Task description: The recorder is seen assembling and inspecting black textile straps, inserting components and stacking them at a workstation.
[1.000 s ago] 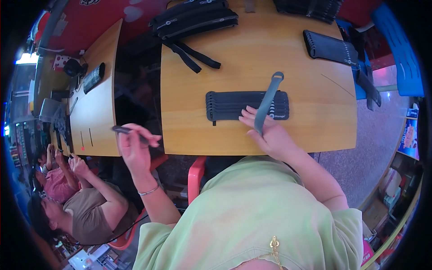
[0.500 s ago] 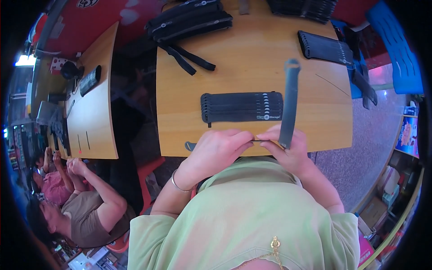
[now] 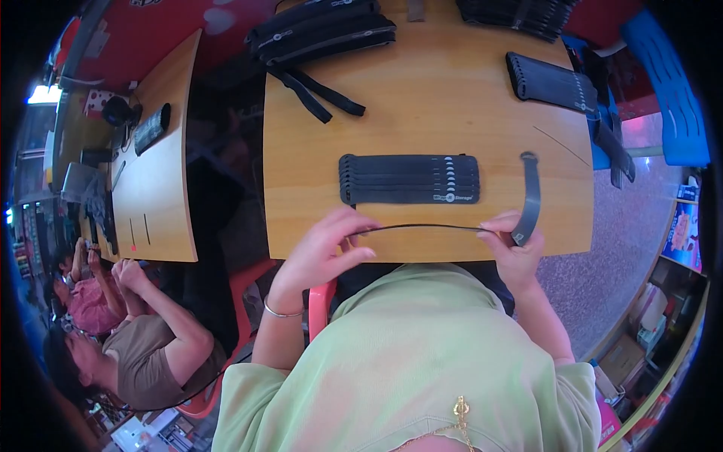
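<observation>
A thin dark strap stretches between my hands, edge-on and slightly arched, above the table's near edge. My right hand pinches its right end between thumb and fingers. From that same hand a grey strap piece with a rounded, holed tip stands up; whether it is one strap with the thin part, I cannot tell. The strap's left end runs into the curled fingers of my left hand, whose thumb stands apart. Just beyond lies a flat stack of black straps, fanned so that their rounded ends overlap.
Bundles of black straps lie at the table's far left, two loose tails hanging toward me. More strap bundles sit at the far right, near a blue chair. Left, across a gap, people work at another table.
My hands have moved apart, the left leftward and the right rightward, with the strap now drawn out between them. The upright grey piece has shifted right and curves more.
</observation>
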### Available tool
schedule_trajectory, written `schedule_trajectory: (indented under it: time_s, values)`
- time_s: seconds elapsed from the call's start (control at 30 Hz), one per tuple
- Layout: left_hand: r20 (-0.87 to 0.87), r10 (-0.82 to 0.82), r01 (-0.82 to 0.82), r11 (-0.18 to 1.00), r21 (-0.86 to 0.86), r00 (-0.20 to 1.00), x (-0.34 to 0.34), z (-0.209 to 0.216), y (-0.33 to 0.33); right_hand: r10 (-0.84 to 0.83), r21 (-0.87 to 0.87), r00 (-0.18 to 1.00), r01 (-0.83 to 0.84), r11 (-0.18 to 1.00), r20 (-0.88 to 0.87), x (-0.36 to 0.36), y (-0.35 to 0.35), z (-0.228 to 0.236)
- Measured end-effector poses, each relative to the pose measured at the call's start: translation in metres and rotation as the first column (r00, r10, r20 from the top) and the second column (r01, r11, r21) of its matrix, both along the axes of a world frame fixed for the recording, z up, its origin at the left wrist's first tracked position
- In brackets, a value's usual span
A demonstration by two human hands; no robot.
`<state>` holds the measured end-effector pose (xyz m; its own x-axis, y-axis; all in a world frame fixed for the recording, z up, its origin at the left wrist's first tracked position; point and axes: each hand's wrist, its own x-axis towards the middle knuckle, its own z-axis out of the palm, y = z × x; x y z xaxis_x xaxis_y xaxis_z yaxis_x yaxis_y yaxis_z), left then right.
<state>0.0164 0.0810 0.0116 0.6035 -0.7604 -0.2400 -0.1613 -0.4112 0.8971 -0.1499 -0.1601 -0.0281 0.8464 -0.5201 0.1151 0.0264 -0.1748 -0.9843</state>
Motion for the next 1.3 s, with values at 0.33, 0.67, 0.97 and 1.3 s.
schedule_trajectory:
  time_s: [0.33, 0.67, 0.97, 1.3]
  values:
    - [-0.259, 0.032, -0.074, 0.986, -0.152, 0.965, 0.004, -0.018, 0.021, -0.038, 0.035, 0.999, 0.037, 0.999, 0.016, -0.002, 0.003, 0.002]
    - [-0.354, 0.343, -0.409, 0.903, -0.133, 0.87, 0.009, -0.044, 0.022, -0.088, -0.01, 0.996, 0.088, 0.996, -0.002, 0.001, 0.001, -0.029]
    - [-0.317, 0.419, -0.468, 0.878, -0.097, 0.851, 0.015, -0.052, 0.015, -0.153, -0.041, 0.986, 0.151, 0.988, -0.064, 0.009, -0.004, -0.032]
    - [-0.232, 0.505, -0.524, 0.852, -0.023, 0.831, 0.018, -0.058, 0.008, -0.163, -0.062, 0.98, 0.157, 0.986, -0.115, 0.011, -0.004, -0.034]
